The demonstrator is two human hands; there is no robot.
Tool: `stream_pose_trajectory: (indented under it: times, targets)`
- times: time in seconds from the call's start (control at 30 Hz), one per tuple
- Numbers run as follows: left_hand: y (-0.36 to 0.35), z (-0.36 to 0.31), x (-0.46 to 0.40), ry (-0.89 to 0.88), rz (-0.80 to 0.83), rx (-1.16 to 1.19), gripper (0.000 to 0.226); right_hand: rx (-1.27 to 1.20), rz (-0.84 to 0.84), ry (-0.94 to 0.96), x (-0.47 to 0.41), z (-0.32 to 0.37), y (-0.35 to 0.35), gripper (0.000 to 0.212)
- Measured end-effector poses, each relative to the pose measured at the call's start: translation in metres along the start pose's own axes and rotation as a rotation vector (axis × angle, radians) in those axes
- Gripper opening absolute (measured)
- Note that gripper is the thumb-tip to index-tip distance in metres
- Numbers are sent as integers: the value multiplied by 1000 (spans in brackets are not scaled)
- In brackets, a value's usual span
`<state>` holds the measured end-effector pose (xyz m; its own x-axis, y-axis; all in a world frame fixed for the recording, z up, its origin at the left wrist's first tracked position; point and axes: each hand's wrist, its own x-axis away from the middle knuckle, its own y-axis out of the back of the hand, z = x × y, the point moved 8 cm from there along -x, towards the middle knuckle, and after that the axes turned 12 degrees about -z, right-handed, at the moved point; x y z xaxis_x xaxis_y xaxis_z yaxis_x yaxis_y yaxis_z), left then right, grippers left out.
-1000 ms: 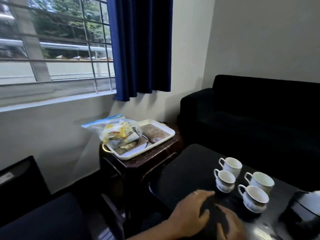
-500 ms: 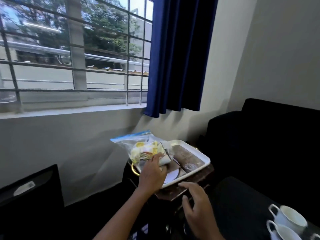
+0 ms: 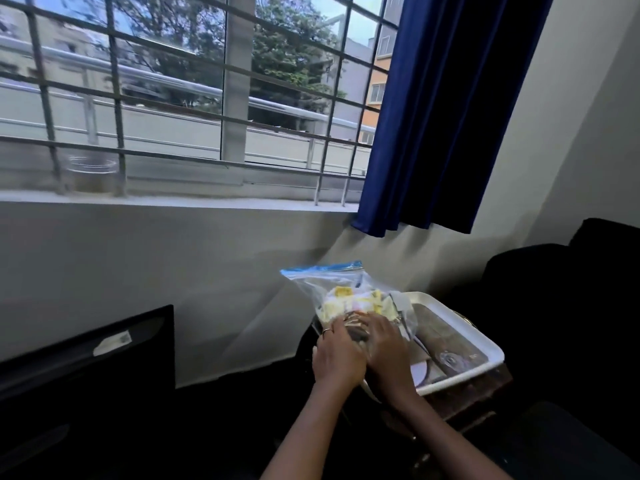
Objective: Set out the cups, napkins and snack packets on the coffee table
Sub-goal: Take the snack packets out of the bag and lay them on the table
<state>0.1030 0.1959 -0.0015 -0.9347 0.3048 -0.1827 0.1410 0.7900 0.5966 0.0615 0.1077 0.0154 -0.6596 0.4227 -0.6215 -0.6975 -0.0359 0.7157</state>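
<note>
Bag (image 3: 341,289): clear zip plastic, blue seal, yellow packets inside | hands: left (image 3: 336,355), right (image 3: 388,348) gripping it

Under both hands, the zip bag (image 3: 341,289) is clear glossy plastic, crinkled. Right of them, the white tray (image 3: 485,351) looks like smooth plastic on a dark polished wooden side table (image 3: 485,386).

Head camera looks forward and down, close over a tray (image 3: 460,381) under a barred window (image 3: 194,98).
</note>
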Motion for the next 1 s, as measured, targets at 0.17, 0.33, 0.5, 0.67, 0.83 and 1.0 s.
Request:
stream_pose_trajectory:
  times: [0.17,0.33,0.5,0.67,0.83,1.0]
  targets:
    - [-4,5,0,49,32,28,55,251,163,111,-12,4,-32,54]
    - [-5,8,2,95,42,48,54,418,82,255,-13,12,-17,51]
    - [-6,12,3,177,31,159,54,516,-46,420,-12,14,3,34]
    - [8,22,2,400,-151,398,56,508,-47,510,-9,-13,21,46]
    - [29,35,2,631,-405,661,67,605,22,479,-3,-66,43,55]
    - [22,34,-4,625,-347,856,29,704,194,281,-4,-103,53,41]
